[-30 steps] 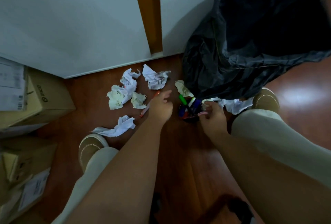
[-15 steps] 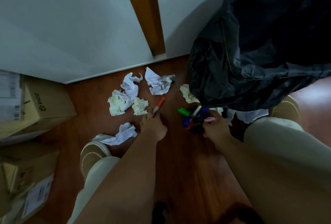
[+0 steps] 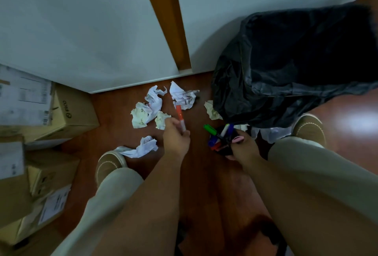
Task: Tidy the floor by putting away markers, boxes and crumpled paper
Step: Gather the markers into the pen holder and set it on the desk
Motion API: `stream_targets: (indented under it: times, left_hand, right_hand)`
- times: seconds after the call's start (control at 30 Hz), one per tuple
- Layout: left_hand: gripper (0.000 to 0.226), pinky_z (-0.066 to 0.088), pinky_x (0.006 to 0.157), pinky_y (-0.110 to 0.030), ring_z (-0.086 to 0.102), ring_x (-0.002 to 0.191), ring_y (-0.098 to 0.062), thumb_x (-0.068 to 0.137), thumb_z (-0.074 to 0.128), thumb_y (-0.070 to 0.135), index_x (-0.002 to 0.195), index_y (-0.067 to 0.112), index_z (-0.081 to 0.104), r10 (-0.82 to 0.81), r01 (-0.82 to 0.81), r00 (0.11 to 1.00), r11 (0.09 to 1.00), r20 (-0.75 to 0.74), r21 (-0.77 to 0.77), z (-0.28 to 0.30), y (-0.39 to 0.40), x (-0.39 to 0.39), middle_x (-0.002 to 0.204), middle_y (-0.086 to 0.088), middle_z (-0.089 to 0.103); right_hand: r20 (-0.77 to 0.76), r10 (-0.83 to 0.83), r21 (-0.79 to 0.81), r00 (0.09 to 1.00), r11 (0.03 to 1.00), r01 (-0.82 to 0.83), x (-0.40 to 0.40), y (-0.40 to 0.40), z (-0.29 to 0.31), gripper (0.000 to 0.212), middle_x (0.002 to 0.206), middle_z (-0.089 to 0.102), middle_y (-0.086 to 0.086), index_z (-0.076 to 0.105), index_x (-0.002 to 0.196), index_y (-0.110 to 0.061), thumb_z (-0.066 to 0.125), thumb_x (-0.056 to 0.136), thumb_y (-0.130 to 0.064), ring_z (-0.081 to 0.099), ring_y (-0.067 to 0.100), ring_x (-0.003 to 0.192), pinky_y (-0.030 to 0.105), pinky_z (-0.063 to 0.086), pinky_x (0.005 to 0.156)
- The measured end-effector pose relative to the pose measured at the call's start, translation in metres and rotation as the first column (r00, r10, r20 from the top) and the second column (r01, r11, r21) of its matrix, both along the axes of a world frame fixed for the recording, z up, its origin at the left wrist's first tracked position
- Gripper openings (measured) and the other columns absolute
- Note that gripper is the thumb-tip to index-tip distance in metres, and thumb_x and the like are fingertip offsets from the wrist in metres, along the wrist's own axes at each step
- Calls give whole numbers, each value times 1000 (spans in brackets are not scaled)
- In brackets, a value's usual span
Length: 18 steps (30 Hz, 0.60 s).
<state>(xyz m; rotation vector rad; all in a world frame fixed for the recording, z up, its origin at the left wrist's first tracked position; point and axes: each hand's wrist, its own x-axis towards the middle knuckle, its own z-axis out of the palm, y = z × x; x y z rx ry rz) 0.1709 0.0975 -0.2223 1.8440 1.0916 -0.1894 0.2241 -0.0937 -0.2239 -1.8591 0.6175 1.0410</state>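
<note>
My left hand [image 3: 176, 137] pinches an orange marker [image 3: 180, 116] by its lower end, lifted off the wooden floor with its cap pointing away from me. My right hand [image 3: 242, 147] grips a dark pen holder [image 3: 222, 145] on the floor; it holds several markers, among them a green one [image 3: 210, 129] and a blue one. Several crumpled papers lie on the floor: a cluster [image 3: 147, 110] left of the orange marker, one [image 3: 183, 96] beyond it, one [image 3: 140, 147] by my left shoe, one [image 3: 211, 110] at the bag's edge.
A big black rubbish bag [image 3: 290, 71] stands at the right against the white wall. Cardboard boxes [image 3: 67, 110] are stacked at the left. My shoes [image 3: 109, 163] and knees flank the hands. More white paper [image 3: 266, 133] shows under the bag.
My left hand reached left to the orange marker on the floor, took hold of it and lifted it. My right hand stayed on the pen holder.
</note>
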Motion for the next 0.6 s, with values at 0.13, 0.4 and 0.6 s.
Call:
stream_targets:
  times: [0.13, 0.4, 0.6]
  left_hand:
    - [32, 58, 75, -38, 69, 85, -25, 84, 71, 8, 107, 25, 55, 286, -260, 957, 918, 46, -299, 48, -37, -3, 95, -5, 65]
    - [11, 57, 77, -30, 71, 86, -13, 85, 73, 19, 93, 26, 70, 492, -348, 826, 829, 275, -438, 143, -99, -12, 84, 5, 73]
    - [20, 59, 80, -42, 73, 87, -13, 71, 77, 37, 90, 36, 70, 317, -199, 872, 926, 373, -321, 202, -119, -4, 87, 2, 76]
  right_hand:
    - [-12, -51, 80, 999, 995, 52, 3, -4, 34, 22, 105, 68, 9, 63, 109, -26, 49, 96, -15, 68, 28, 90, 46, 61, 70]
    - [-68, -215, 191, 974, 956, 224, 10, -20, 124, 35, 110, 63, 7, 61, 110, -33, 39, 98, -8, 63, 24, 90, 32, 55, 56]
    - [-16, -170, 336, 985, 927, 165, 10, -44, 186, 42, 97, 69, 0, 61, 113, -36, 43, 92, -4, 66, 20, 86, 29, 52, 56]
